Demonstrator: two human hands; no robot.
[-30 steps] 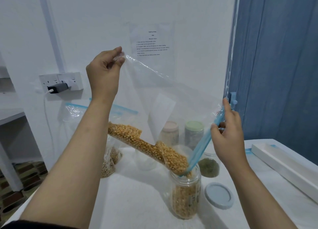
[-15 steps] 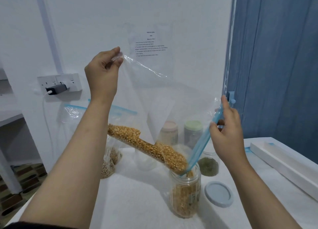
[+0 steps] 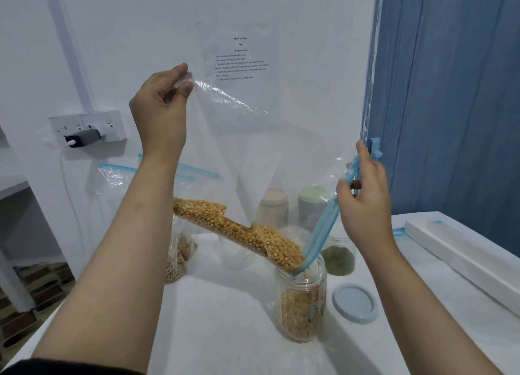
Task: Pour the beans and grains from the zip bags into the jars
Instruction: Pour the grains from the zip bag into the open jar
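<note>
Little differs from the earlier frames: both hands keep the same grips, and the bag's corner is raised slightly higher, with slightly fewer kernels left in the bag.

The white surface (image 3: 225, 318) carries everything. Above it the big clear zip bag (image 3: 253, 149) is held tilted, long axis running from upper left down to lower right, its blue zip mouth (image 3: 323, 222) pointing down into the open jar (image 3: 302, 304). Yellow corn kernels (image 3: 239, 231) lie along the bag's lower edge, sliding to the mouth. The jar is about two-thirds full of the same kernels and stands upright near the middle of the surface.

The left hand (image 3: 160, 107) pinches the bag's top corner between thumb and fingers. The right hand (image 3: 363, 194) grips the zip edge, fingers curled round it.

Behind: two lidded jars (image 3: 274, 205), a jar of green grains (image 3: 337, 259), and a bag of pale beans (image 3: 177, 259) at left. A grey-blue lid (image 3: 354, 303) lies flat just beside the open jar.
</note>
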